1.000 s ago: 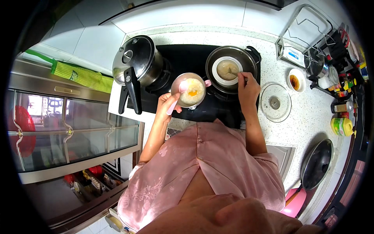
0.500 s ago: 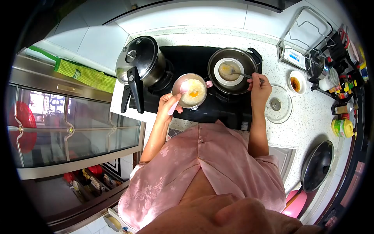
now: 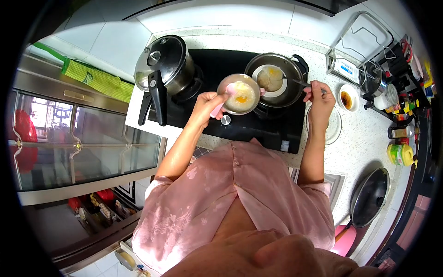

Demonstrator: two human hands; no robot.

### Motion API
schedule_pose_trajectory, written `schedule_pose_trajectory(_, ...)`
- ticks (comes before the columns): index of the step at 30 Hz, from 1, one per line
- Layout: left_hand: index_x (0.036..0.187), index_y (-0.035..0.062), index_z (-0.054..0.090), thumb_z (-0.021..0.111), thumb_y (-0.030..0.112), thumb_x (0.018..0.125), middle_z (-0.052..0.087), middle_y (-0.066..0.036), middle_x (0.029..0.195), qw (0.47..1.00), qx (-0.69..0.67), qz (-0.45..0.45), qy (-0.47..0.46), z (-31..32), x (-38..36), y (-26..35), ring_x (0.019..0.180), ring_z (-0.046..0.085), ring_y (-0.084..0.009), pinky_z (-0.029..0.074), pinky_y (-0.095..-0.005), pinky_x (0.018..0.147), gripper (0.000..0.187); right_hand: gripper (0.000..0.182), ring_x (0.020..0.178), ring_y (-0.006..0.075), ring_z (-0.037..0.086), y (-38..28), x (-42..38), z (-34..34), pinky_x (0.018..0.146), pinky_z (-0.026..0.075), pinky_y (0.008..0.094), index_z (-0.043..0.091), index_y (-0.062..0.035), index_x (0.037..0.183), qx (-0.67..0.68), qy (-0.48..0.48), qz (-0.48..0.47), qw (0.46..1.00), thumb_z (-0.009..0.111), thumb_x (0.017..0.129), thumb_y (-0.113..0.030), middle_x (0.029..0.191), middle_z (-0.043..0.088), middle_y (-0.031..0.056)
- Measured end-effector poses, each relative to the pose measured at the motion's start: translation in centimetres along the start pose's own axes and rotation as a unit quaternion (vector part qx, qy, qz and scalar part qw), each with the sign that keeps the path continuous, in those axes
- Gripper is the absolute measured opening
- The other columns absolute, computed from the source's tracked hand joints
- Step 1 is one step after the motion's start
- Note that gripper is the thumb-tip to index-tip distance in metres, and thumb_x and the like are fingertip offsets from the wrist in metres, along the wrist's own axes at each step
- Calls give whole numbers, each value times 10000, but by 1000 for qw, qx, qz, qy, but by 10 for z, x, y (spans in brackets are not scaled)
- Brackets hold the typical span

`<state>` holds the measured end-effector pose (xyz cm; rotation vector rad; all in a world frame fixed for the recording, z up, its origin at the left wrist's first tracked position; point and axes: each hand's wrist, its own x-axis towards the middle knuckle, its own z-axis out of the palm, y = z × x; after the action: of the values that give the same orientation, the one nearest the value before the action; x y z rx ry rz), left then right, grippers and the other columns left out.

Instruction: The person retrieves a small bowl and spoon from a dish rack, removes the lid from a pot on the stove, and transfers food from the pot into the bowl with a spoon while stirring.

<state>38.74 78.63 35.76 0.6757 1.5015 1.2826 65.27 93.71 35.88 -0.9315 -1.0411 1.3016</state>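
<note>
- Pink cup (image 3: 242, 78) at my 12 o'clock, a pale mixture inside with a yellow-orange patch; its handle points to 3 o'clock.
- My left hand (image 3: 206, 108) is clamped on the pink spoon (image 3: 218, 109) at the cup's 8 o'clock, and it seems to bear the cup too, above the black stove (image 3: 258, 131).
- My right hand (image 3: 321, 96), at 2 o'clock, has thumb and fingers together on a metal spoon (image 3: 300, 82) reaching into the white bowl (image 3: 274, 94).
- That bowl sits inside the pot (image 3: 294, 98) at 1 o'clock, also holding a pale mixture with yellow on it.
- I judge the step in hand to be working the bowl's mixture with the cup kept close.
- Moving on calls, I think, for a level cup and a spoon clear of the pot's rim.
</note>
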Motion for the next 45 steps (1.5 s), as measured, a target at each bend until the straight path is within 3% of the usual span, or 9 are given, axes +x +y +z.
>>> schedule_pose_trajectory(8, 626, 39, 599, 635, 232, 802, 576, -53, 509, 999, 5, 23, -39, 27, 14, 11, 394, 537, -89, 403, -180, 375, 264, 103, 581, 112, 541, -55, -34, 13, 533, 428, 202, 612, 43, 888, -82, -110, -63, 989, 567, 860, -46, 770, 635, 97)
schedule_pose_trajectory(10, 627, 45, 597, 634, 227, 805, 577, -48, 508, 999, -7, 22, -42, 32, 11, 12, 394, 539, -88, 408, -177, 380, 257, 102, 613, 127, 555, -51, -40, 12, 563, 442, 216, 624, 48, 894, -265, -250, -249, 897, 566, 836, -14, 775, 632, 97)
schedule_pose_trajectory(12, 631, 45, 598, 634, 223, 806, 578, -50, 509, 999, -5, 20, -44, 32, 11, 9, 394, 541, -89, 411, -176, 383, 252, 113, 644, 140, 568, -45, -43, 10, 580, 451, 225, 633, 49, 896, -255, -246, -279, 893, 572, 816, -1, 760, 628, 104)
schedule_pose_trajectory(20, 644, 37, 604, 637, 235, 806, 587, -56, 528, 998, -43, 7, -44, 29, 13, -1, 392, 543, -97, 419, -180, 383, 258, 202, 535, 115, 543, -23, -25, 11, 507, 455, 216, 608, 48, 898, 52, -85, 18, 995, 566, 892, -150, 711, 622, 114)
schedule_pose_trajectory(24, 680, 24, 612, 637, 233, 810, 591, -52, 544, 997, -68, 5, -20, 16, 9, -5, 397, 545, -100, 433, -189, 386, 248, 210, 531, 111, 549, -17, -12, 10, 494, 463, 224, 603, 37, 895, 91, -45, 4, 995, 575, 889, -170, 706, 627, 123)
schedule_pose_trajectory(30, 758, -5, 621, 627, 218, 813, 609, -72, 615, 997, -67, 24, 21, -13, -5, -14, 402, 549, -116, 449, -201, 388, 230, 143, 590, 101, 572, 4, -5, 6, 535, 457, 214, 626, 2, 914, -126, -70, -100, 984, 560, 890, -123, 738, 645, 92)
schedule_pose_trajectory(32, 707, 4, 616, 646, 222, 803, 596, -58, 543, 994, -101, 33, 39, -18, -9, -19, 395, 546, -92, 438, -183, 392, 240, 122, 593, 129, 585, 12, -9, 11, 544, 461, 247, 625, -12, 926, -301, -81, -149, 938, 581, 867, -108, 747, 643, 102)
schedule_pose_trajectory(36, 694, 4, 603, 639, 208, 807, 591, -54, 544, 992, -110, 25, 62, -19, -16, -19, 394, 549, -99, 444, -187, 389, 236, 85, 607, 252, 605, 26, -8, 24, 541, 459, 297, 620, -12, 870, -363, -59, -281, 887, 601, 837, -88, 748, 624, 146)
schedule_pose_trajectory(45, 698, 8, 603, 637, 207, 808, 577, -51, 521, 990, -116, 25, 70, -26, -16, -24, 380, 538, -109, 424, -192, 384, 229, 133, 463, 201, 535, 41, 3, 34, 458, 415, 287, 604, -30, 782, -347, -32, -205, 915, 665, 804, -146, 581, 569, 108)
